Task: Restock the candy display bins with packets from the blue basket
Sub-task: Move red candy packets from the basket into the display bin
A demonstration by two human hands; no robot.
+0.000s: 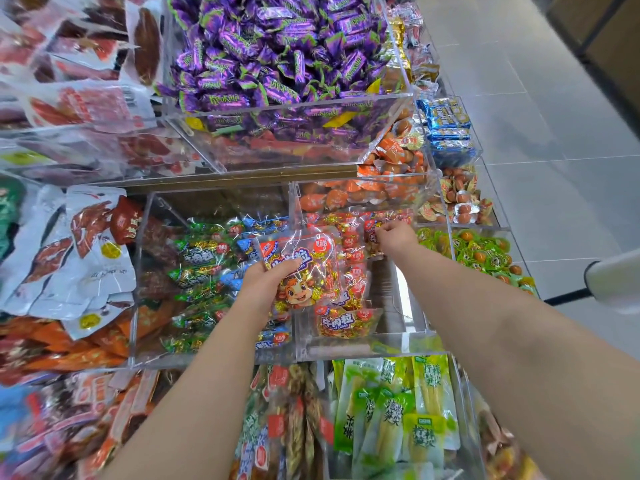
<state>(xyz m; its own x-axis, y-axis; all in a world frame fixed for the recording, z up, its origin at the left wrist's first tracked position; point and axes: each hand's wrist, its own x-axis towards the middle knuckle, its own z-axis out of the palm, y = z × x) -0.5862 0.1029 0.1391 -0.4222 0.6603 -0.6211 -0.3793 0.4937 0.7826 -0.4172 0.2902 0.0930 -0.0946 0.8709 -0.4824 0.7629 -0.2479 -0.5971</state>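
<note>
Packet (304, 271) above bin (363, 346) (perhaps inside)

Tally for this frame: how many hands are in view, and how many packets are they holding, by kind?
Hands: 2, the left hand and the right hand
Cow packet, gripped by the left hand: 1
Red packet, pinched by the right hand in the bin: 1
Total: 4
</note>
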